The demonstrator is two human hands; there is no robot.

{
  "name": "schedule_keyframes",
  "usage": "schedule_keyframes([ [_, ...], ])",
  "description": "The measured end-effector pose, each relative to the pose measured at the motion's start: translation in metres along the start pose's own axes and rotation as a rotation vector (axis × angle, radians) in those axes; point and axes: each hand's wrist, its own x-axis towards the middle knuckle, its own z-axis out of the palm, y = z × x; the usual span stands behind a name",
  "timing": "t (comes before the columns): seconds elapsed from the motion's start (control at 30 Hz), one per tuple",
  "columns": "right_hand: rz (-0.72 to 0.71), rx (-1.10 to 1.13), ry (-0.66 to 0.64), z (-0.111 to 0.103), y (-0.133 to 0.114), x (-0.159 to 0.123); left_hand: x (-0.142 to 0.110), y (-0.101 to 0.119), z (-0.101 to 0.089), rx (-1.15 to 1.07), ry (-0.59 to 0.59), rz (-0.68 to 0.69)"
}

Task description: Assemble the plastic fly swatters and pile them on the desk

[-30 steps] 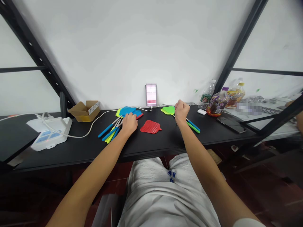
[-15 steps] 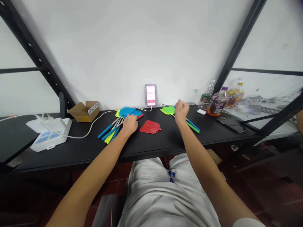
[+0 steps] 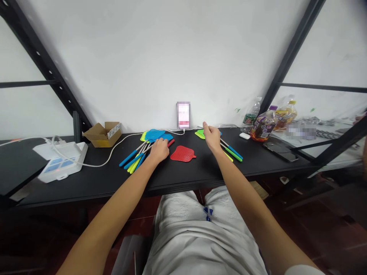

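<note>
My left hand (image 3: 159, 150) is at the right side of a pile of fly swatters (image 3: 134, 156) with blue and yellow-green handles and blue and yellow heads. Its fingers curl over a red handle (image 3: 171, 143), whose end sticks out beyond them. A loose red swatter head (image 3: 182, 154) lies flat between my hands, its short neck pointing right. Over a second group of swatters is my right hand (image 3: 212, 138), thumb raised apart from the bent fingers. Beside it are a green head (image 3: 200, 133) and blue, green and yellow handles (image 3: 233, 154); the wrist hides their middle.
A lit phone (image 3: 183, 114) leans against the wall. Left are an open cardboard box (image 3: 103, 134) and a white case (image 3: 63, 162) with a cable. Bottles (image 3: 263, 124), a small white case (image 3: 244, 135) and a dark phone (image 3: 280, 151) lie right. The black table's front edge (image 3: 183, 187) is near my knees.
My right hand has moved left and slightly down, its fist loosening so the thumb stands apart. A yellow handle now shows beside the green one. My left hand stays at the red handle.
</note>
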Motion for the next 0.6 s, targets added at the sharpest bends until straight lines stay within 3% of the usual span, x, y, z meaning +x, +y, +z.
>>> schedule_keyframes([
  [0.07,0.008,0.009,0.044,0.007,-0.001,-0.004,0.0,0.0,0.0,-0.026,-0.016,-0.019],
  [0.3,-0.113,-0.039,-0.096,0.02,0.006,-0.009,-0.003,0.001,-0.005,-0.055,-0.053,-0.008],
  [0.6,-0.027,0.19,0.162,0.009,0.0,-0.004,-0.003,0.0,-0.007,-0.158,0.073,0.035],
])
